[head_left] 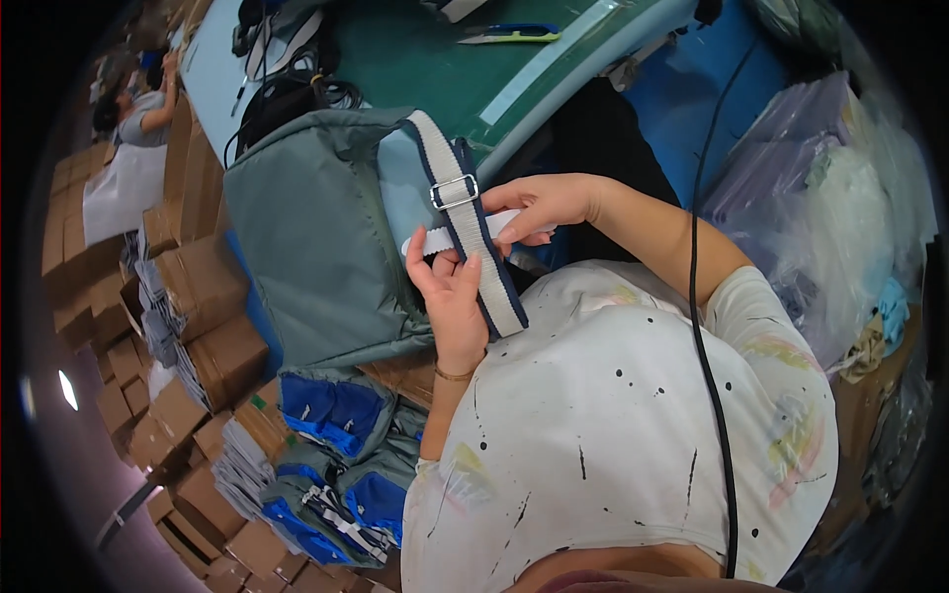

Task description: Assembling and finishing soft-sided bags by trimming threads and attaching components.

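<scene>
A grey-green fabric bag [306, 237] rests against the table edge in front of me. Its cream and navy webbing strap [463, 212] passes through a silver slide buckle [455, 192] and hangs down toward my shirt. A narrow white strip [435, 240] runs crosswise behind the strap. My left hand [453, 296] is closed around the strap below the buckle, its fingers by the strip's left part. My right hand [542, 208] pinches the strip's right part between thumb and fingers, just right of the strap. Some fingertips are hidden behind the webbing.
A green-topped table [415, 69] holds yellow-handled snips [514, 36] and a heap of black cords [306, 89]. Several blue and grey bags [341, 415] lie below left, near stacked cardboard boxes [203, 282]. Clear plastic bags [820, 208] fill the right. A black cable [695, 247] hangs before me. Another person [143, 114] is far left.
</scene>
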Available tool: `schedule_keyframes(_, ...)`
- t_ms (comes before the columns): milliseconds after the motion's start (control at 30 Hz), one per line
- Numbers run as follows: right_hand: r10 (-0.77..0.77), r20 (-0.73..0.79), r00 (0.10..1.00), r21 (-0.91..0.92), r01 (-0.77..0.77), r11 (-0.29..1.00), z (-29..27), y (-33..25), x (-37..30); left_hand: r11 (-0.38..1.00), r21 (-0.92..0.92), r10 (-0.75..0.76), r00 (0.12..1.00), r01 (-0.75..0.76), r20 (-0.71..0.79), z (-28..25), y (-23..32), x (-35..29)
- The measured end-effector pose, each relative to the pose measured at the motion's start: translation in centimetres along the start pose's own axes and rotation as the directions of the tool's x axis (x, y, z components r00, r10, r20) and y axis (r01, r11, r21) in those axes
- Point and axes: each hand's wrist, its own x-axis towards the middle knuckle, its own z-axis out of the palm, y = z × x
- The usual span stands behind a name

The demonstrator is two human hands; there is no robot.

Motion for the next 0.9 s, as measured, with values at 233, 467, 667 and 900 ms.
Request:
schedule_keyframes(233, -0.021, -0.285, 0.958, -0.156, -0.025, 0.987, 1.9, 0.3, 2.6, 0.988, 0.036, 0.155, 0.983, -0.153, -0.099, -1.5, -2.3, -0.3)
schedule_keyframes(467, -0.036, -0.281, 0.959, -0.081, 0.013, 0.997, 1.5, 0.6, 2.9, 0.981, 0.193, -0.028, 0.994, 0.007, 0.106, -1.6, -1.5, -1.2)
schedule_keyframes(667, -0.052, -0.240, 0.969, -0.010, 0.051, 0.999, 1.8, 1.0, 2.6, 0.975, 0.086, -0.223, 0.922, 0.206, 0.316, -3.5, 0.4, -0.6)
schedule_keyframes(900, -0.044, -0.233, 0.971, -0.029, 0.038, 0.999, 2.4, 0.3, 2.6, 0.982, 0.065, -0.187, 0.932, 0.176, 0.311, -4.4, -1.1, 0.0)
